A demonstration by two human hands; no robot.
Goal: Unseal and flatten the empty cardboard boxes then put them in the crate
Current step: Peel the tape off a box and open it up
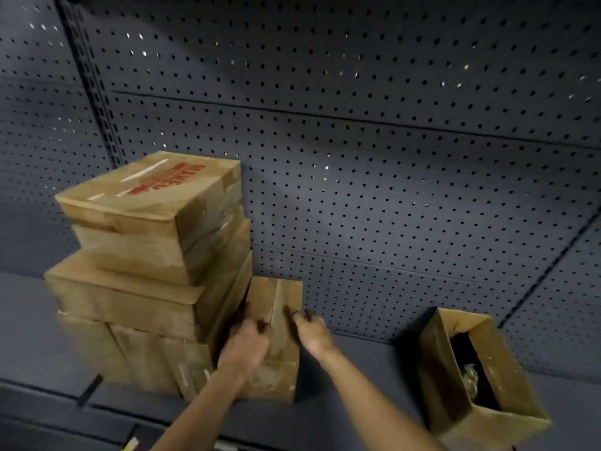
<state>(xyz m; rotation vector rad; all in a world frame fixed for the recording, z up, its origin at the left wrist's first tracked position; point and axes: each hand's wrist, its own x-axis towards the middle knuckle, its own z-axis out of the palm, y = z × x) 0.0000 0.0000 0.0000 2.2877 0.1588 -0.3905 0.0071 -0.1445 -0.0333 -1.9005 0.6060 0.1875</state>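
Note:
A small cardboard box [279, 320] stands on the dark shelf [357, 369], pressed against the right side of a stack of cardboard boxes [146, 271]. The top box of the stack [153, 190] carries red print. My left hand [247, 343] lies on the small box's top at its left side, fingers curled over the flap edge near the stack. My right hand [312, 330] touches the box's right top edge; motion blur hides how its fingers lie. No crate is in view.
An open cardboard box [478, 372] with something pale inside sits at the right on the shelf. A dark pegboard wall [357, 157] closes the back. The shelf's front edge [97, 415] runs along the bottom left.

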